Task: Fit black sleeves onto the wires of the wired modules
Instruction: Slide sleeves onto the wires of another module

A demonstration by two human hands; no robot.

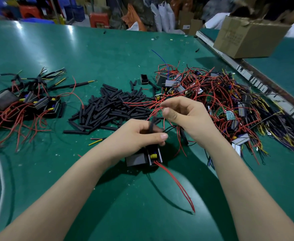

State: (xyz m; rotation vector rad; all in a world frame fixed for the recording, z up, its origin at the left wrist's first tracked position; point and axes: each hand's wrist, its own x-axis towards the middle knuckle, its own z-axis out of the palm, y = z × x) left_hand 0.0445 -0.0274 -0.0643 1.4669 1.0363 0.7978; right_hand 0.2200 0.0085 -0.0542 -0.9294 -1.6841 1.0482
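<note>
A black wired module point(142, 158) with a yellow part lies on the green table point(90, 54) just under my hands, two red wires point(177, 185) trailing toward me. My left hand point(139, 134) pinches a black sleeve point(152, 125) upright between thumb and fingers, above the module. My right hand point(184, 115) pinches thin red wires point(153, 110) just above and right of the sleeve's top end. A heap of loose black sleeves point(113, 105) lies behind my hands.
A tangled pile of unsleeved modules with red, black and yellow wires point(229, 101) fills the right. Sleeved modules point(24, 101) sit at the left. A cardboard box point(247, 37) stands at the back right past a metal rail point(257, 80). A white cable point(0, 180) runs at the left edge.
</note>
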